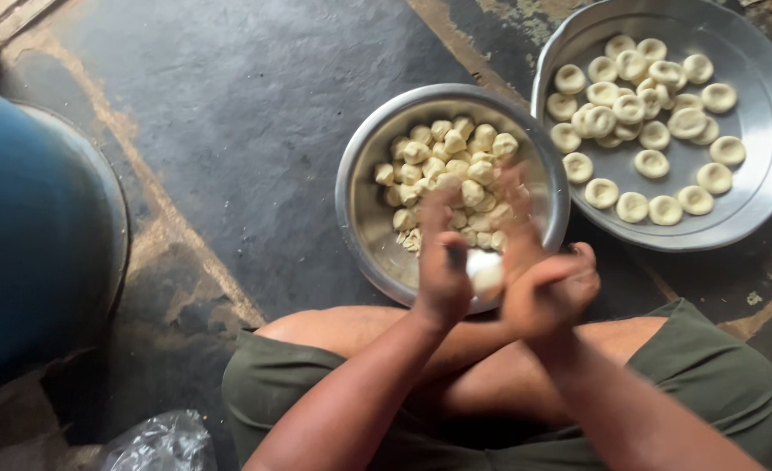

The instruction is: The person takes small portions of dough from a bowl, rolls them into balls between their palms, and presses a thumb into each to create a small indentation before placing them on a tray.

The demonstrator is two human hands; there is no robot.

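- Bare forearms are seen nearest the camera, rising from the lower edge above crossed bare knees and dark green shorts (pixel 717 366).
- A small pale dough piece (pixel 486 270) is pressed between the two palms, just above the near rim of the steel bowl.
- It is flanked on one side by the left hand (pixel 442 266), which is held upright, its fingers (pixel 434 214) stretched together and blurred by motion.
- On the other side, the right hand (pixel 547 292) is laid against the piece, its fingers (pixel 582 270) curled inward; both hands are thus closed on the piece.
- A round steel bowl (pixel 360 205) is set on the dark floor (pixel 229 131) directly ahead of the knees, and is filled with small cut dough lumps (pixel 447 170).
- A wide steel tray (pixel 752 201) is placed just beside the bowl, at upper right, its rim partly hidden behind the bowl's.
- Flattened dough rounds (pixel 639 118) with dented centres are spread across the tray.
- A blue drum (pixel 28 235) is seen at the left edge, well apart from the hands.
- A crumpled clear plastic bag (pixel 159 445) is seen at the bottom left.
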